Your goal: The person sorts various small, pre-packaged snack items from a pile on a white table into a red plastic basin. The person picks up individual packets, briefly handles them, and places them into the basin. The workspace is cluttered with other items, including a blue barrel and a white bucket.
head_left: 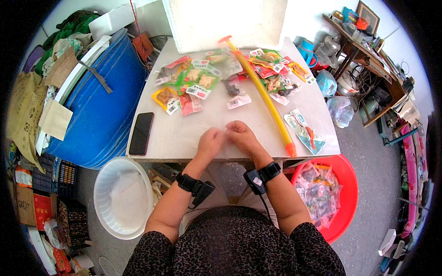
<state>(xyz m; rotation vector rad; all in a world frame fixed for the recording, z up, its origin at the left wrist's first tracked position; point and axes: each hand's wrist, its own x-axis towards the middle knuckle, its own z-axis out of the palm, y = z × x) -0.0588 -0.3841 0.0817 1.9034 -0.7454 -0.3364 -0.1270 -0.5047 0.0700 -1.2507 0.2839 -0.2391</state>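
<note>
My left hand (210, 143) and my right hand (241, 136) are close together over the near middle of the white table (172, 138). The left one is blurred; whether anything thin is between the fingers cannot be told. Beyond them lie small sealed food packets (198, 81) at the left, a dark-filled packet (238, 100) in the middle and more packets (272, 72) at the right. A yellow tube with orange ends (264, 93) lies lengthwise to the right of my hands. Further right is a blue and white pouch (305, 132). A black phone (141, 134) lies at the left edge.
A white foam box (226, 27) stands at the table's far edge. Below right is a red basin (348, 207) of packets; below left, a whitish plastic tub (100, 203) holds clear sheets or bags. A large blue barrel (103, 103) stands left, a cluttered wooden table (373, 58) right.
</note>
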